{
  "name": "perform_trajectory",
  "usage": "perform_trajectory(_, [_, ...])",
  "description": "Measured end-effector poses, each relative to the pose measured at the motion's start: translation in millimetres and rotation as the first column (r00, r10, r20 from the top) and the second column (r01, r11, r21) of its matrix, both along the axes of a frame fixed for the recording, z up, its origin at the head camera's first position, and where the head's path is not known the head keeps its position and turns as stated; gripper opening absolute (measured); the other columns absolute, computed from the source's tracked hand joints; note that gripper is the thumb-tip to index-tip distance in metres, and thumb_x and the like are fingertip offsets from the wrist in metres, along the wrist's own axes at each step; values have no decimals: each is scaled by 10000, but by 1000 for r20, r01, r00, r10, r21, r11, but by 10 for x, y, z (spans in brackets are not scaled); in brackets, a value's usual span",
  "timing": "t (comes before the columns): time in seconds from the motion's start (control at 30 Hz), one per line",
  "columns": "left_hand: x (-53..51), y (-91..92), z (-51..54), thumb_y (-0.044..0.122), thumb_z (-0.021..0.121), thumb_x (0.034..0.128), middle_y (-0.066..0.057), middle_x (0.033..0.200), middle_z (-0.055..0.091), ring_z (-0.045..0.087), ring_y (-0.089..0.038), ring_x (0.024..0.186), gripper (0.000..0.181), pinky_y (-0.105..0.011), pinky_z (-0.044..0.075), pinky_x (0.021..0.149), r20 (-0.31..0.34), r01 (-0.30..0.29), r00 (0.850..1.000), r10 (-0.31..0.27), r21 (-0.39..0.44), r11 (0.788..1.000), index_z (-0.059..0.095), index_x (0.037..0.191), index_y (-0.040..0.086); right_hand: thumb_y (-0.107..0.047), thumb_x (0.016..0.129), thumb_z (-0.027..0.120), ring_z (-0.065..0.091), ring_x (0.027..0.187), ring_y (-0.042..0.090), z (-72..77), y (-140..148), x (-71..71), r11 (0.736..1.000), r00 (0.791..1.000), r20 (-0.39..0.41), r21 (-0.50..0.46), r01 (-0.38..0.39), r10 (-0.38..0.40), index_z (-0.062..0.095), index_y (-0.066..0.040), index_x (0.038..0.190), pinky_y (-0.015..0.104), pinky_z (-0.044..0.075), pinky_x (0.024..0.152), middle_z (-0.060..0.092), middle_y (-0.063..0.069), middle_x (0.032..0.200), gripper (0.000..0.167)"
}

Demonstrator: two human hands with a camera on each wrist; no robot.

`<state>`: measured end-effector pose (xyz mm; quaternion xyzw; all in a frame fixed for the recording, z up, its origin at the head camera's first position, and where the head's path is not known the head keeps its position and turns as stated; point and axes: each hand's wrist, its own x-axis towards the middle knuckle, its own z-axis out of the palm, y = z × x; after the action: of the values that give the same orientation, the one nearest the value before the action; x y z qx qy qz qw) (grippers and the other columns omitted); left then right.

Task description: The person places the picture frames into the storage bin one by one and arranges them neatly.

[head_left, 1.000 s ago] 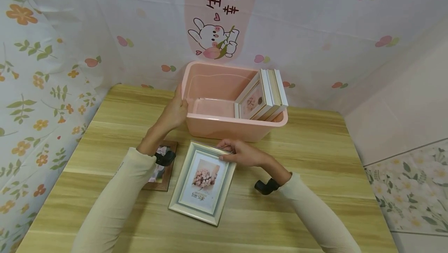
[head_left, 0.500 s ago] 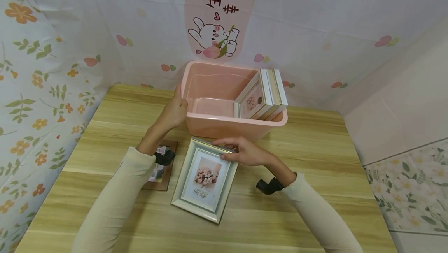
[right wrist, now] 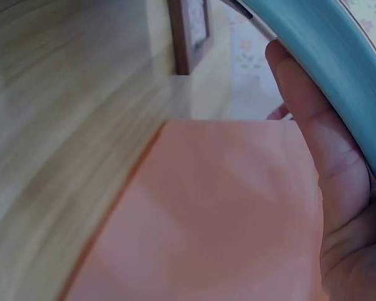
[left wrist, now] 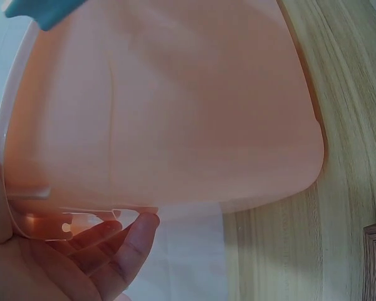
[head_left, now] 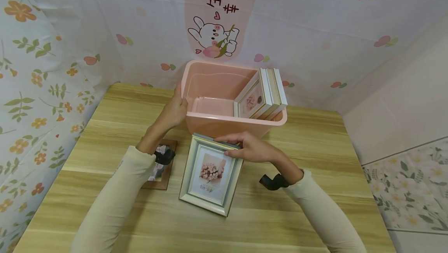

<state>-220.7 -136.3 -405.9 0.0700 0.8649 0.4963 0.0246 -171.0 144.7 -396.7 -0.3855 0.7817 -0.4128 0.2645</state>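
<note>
My left hand (head_left: 172, 111) grips the left rim of a pink plastic bin (head_left: 224, 125), with the fingers under the rim in the left wrist view. In front of the bin is a pale silver-green picture frame (head_left: 211, 175) with a flower photo. My right hand (head_left: 254, 148) pinches its top edge, thumb on the front and fingers behind. That frame tilts, its top raised off the table. In the right wrist view its edge (right wrist: 319, 53) looks blue, and the fingers (right wrist: 326, 141) lie along it. Several white-edged frames (head_left: 260, 95) stand leaning in the bin's right side.
A brown wooden photo frame (head_left: 169, 169) lies on the wood-grain table (head_left: 308, 210), partly under the left forearm. A patterned cloth (head_left: 287, 23) hangs right behind the bin. A floral-patterned panel (head_left: 413, 194) stands on the right.
My right hand has raised the top of the silver-green frame and brought it slightly up and right toward the bin. The left hand stays on the bin's rim.
</note>
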Motion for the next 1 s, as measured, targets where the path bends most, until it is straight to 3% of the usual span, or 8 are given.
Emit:
perform_trajectory(0.5, [6,11,-1,65,236,1033,-328,1532,284,371,-426,1375,620,-566,311,1113,-28,14,1000,-13,44,999,-57,1580,51,-98,936,670,663,808,124,451,121,-45,997,994,-72,0,81,-81,602,-97,1370,283,552,691,698,68,1153,439])
perform_trajectory(0.73, [-2,8,-21,58,238,1031,-312,1544,282,360,-408,1390,626,-551,307,1121,-37,18,999,-16,42,999,-59,1582,61,-49,922,671,640,784,138,645,170,-79,994,987,-119,-17,108,-109,606,-49,1355,256,523,641,704,105,1119,438])
perform_trajectory(1.0, [5,12,-15,50,259,1027,-348,1484,357,444,-440,1315,618,-575,367,1070,-51,12,999,-10,47,999,-15,1581,49,-21,907,679,639,783,169,854,209,-91,989,974,-171,-26,148,-150,611,-35,1344,266,538,654,700,115,1073,443])
